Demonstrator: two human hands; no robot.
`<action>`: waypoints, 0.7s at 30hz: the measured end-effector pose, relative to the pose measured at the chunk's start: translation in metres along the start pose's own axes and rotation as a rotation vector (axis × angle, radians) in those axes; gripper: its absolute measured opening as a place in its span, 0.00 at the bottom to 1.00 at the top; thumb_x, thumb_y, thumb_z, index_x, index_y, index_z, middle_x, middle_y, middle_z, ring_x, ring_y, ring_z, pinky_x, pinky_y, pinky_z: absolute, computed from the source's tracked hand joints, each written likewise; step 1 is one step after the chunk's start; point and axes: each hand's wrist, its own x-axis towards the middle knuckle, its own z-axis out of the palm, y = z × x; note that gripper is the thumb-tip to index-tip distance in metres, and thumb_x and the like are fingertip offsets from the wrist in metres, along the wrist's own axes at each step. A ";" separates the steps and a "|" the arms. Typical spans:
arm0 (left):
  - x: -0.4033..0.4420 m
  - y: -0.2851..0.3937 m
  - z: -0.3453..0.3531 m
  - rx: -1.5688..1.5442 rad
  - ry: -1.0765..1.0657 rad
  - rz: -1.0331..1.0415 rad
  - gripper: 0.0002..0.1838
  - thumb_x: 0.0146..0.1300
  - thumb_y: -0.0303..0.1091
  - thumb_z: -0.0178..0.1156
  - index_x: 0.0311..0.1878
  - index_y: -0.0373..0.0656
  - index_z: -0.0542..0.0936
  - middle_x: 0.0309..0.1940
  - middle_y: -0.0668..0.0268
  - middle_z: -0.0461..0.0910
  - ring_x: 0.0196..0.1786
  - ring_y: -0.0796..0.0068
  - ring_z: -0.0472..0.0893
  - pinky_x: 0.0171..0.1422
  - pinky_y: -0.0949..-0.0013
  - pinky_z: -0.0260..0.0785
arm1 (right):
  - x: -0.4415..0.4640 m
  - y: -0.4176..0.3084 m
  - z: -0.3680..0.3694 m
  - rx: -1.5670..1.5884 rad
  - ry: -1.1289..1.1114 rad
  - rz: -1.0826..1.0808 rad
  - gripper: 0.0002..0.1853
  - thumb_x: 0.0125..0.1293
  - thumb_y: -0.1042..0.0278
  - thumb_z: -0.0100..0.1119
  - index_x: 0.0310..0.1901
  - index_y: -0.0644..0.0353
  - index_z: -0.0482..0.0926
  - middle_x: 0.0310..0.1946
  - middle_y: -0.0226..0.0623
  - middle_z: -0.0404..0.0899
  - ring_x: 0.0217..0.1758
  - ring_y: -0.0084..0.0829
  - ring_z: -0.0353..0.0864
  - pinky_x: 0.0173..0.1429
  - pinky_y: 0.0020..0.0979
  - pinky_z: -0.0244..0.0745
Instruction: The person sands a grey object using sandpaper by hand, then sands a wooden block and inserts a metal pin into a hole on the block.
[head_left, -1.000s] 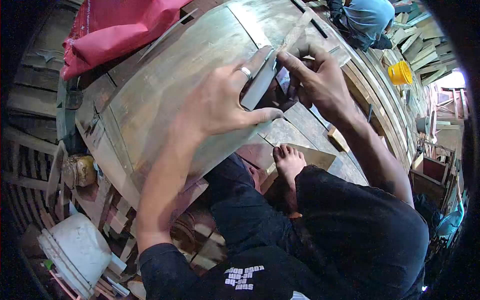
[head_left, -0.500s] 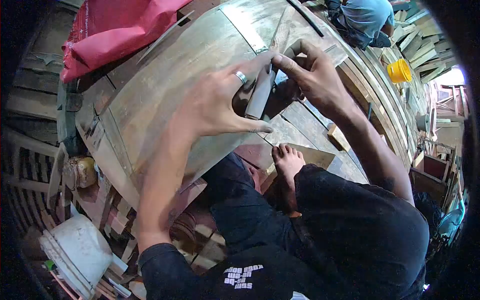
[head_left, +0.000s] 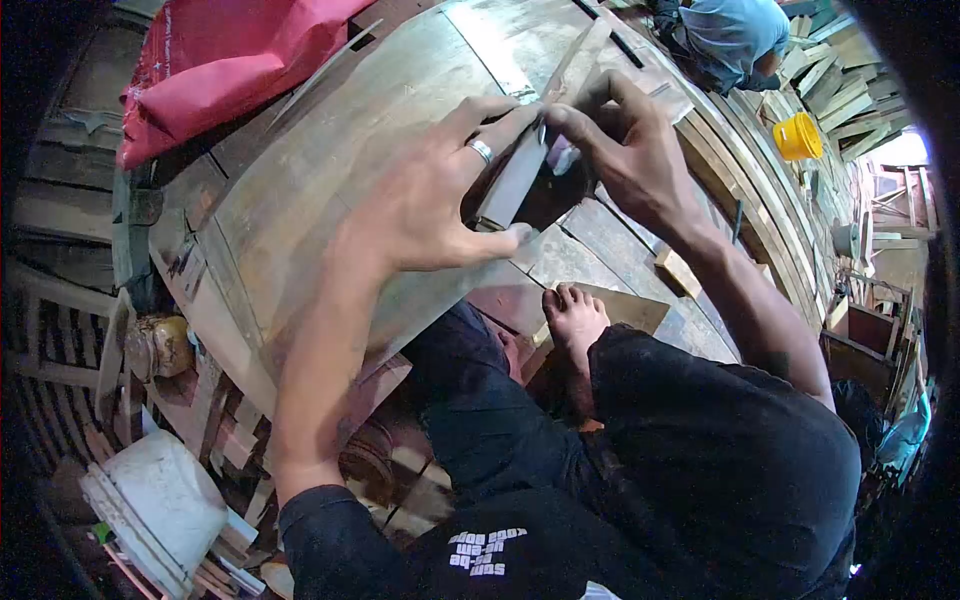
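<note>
A long, narrow wooden strip [head_left: 514, 190] slants away from me, its near end between the fingers and thumb of my left hand [head_left: 415, 205]. That hand wears a ring and curls around the strip, with the thumb by the near end. My right hand [head_left: 640, 150] pinches at the strip's middle, its thumb meeting my left fingertips. A small dark piece shows at the pinch; I cannot make out what it is. Beneath both hands lies a broad, curved wooden surface [head_left: 330, 180].
A pink-red sheet [head_left: 230, 75] lies at the upper left. My bare foot [head_left: 577, 325] rests on planks below the hands. Another person [head_left: 735, 40] crouches at the top right, near a yellow bucket [head_left: 797, 137]. A white tub [head_left: 165, 500] stands at the lower left.
The strip has turned slightly, its far end shifting right and its near end a little left. My left thumb has moved up closer to the near end.
</note>
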 end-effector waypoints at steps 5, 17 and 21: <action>-0.002 -0.002 0.010 0.197 -0.007 -0.023 0.59 0.51 0.53 0.78 0.85 0.43 0.63 0.79 0.49 0.67 0.77 0.45 0.72 0.83 0.49 0.64 | -0.021 -0.014 0.016 -0.127 -0.032 -0.102 0.19 0.77 0.55 0.72 0.51 0.65 0.80 0.32 0.37 0.89 0.32 0.21 0.85 0.36 0.27 0.78; -0.002 -0.007 0.019 0.187 -0.029 -0.053 0.51 0.71 0.56 0.64 0.87 0.35 0.56 0.80 0.39 0.66 0.80 0.33 0.66 0.89 0.42 0.50 | -0.002 0.005 0.006 0.006 0.088 -0.023 0.18 0.78 0.55 0.70 0.47 0.65 0.79 0.30 0.37 0.88 0.31 0.22 0.87 0.32 0.25 0.79; -0.001 0.001 0.015 0.217 -0.031 -0.075 0.46 0.71 0.57 0.62 0.80 0.28 0.67 0.80 0.39 0.67 0.87 0.47 0.61 0.93 0.42 0.41 | 0.012 0.017 0.000 0.060 0.129 0.086 0.21 0.73 0.51 0.73 0.46 0.66 0.85 0.30 0.45 0.90 0.33 0.37 0.90 0.42 0.39 0.84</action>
